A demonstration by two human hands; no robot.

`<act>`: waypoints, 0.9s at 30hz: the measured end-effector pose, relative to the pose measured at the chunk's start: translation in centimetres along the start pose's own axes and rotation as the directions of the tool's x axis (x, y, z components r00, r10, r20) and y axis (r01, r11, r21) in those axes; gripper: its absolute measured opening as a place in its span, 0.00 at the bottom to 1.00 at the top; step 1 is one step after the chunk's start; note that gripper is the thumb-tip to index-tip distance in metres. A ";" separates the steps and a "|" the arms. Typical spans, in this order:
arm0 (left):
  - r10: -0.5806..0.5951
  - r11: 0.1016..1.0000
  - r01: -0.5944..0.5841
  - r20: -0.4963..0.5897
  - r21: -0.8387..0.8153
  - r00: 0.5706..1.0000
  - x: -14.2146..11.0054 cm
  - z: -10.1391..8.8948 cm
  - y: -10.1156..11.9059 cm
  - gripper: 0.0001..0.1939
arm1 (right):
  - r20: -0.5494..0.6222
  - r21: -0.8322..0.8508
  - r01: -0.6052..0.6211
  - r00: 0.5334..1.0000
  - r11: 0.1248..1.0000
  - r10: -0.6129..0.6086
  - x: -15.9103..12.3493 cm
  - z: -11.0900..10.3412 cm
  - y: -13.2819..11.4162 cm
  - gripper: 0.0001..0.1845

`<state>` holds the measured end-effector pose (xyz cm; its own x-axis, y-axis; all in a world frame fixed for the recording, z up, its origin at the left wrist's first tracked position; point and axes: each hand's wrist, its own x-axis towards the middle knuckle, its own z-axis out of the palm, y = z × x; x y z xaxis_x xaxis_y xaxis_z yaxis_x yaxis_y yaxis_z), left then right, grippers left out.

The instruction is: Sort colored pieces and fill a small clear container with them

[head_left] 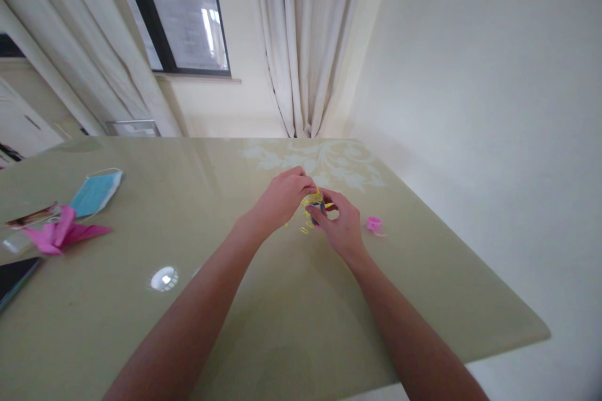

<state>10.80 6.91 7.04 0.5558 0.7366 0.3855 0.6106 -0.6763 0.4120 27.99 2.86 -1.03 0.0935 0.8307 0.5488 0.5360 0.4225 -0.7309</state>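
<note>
Near the middle of the table, my right hand (342, 223) is wrapped round a small jar (316, 205) with a dark patch on its side and yellow at its top. The fingers of my left hand (288, 195) are pinched together at the jar's upper rim; what lies between them is too small to tell. Several little yellow loops, like rubber bands (305, 230), lie on the table around the jar. Beyond my right hand sits a pink cap-like piece (374, 223) with a short strip trailing from it.
On the left of the glossy table (282, 326) lie a blue face mask (98, 193), a pink folded paper shape (63, 232) and a dark flat device (16, 277). A white wall (493, 106) runs along the right side. Curtains (301, 37) and a window (183, 6) are behind.
</note>
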 end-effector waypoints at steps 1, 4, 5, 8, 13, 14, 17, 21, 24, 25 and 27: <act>0.021 1.000 -0.021 0.002 0.008 1.000 0.0 -0.1 0.0 0.15 | -0.008 0.006 -0.010 1.000 1.000 0.010 0.0 0.0 0.0 0.21; 0.068 0.998 -0.068 -0.019 0.008 0.998 -0.1 -0.3 -0.1 0.16 | -0.029 0.028 -0.041 0.999 0.999 0.041 0.1 0.0 0.1 0.21; 0.072 0.997 -0.072 -0.032 0.010 0.997 -0.1 -0.4 -0.1 0.16 | -0.031 0.033 -0.047 0.998 0.998 0.048 0.1 0.0 0.1 0.22; 0.098 0.992 -0.097 -0.009 0.075 0.995 -0.3 -0.6 -0.1 0.17 | -0.029 0.036 -0.048 0.998 0.998 0.049 0.1 0.0 0.1 0.22; 0.125 0.975 -0.137 0.077 0.173 0.989 -0.9 -0.1 -0.4 0.28 | -0.045 0.042 -0.028 0.999 0.999 0.030 0.1 -0.2 -0.4 0.22; 0.123 0.977 -0.137 0.093 0.163 0.988 -1.0 0.2 -0.5 0.29 | -0.047 0.038 -0.026 0.999 0.999 0.028 0.0 -0.2 -0.5 0.22; 0.123 0.985 -0.138 0.135 0.108 0.983 -0.9 0.6 -0.6 0.28 | -0.039 0.023 -0.004 0.999 1.000 0.005 0.0 -0.3 -0.8 0.21; 0.111 0.992 -0.113 0.039 0.054 0.993 -0.6 0.1 -0.3 0.28 | -0.039 0.049 -0.012 0.999 0.999 0.014 0.1 -0.2 -0.6 0.21; 0.086 0.996 -0.084 -0.069 0.040 0.994 -0.5 -0.6 -0.1 0.29 | -0.062 0.062 -0.037 0.997 0.997 0.040 0.1 -0.2 -0.4 0.22; 0.080 0.996 -0.076 -0.084 0.049 0.993 -0.5 -0.7 -0.1 0.29 | -0.069 0.063 -0.043 0.996 0.997 0.048 0.2 -0.2 -0.4 0.23; 0.072 0.994 -0.065 -0.080 0.089 0.994 -0.6 -0.6 -0.1 0.29 | -0.080 0.065 -0.047 0.995 0.997 0.052 0.2 -0.2 -0.4 0.23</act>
<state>10.12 6.53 7.25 0.5513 0.6831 0.4790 0.6210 -0.7194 0.3112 27.95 2.78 -0.57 0.1880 0.8198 0.5410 0.4758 0.4058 -0.7803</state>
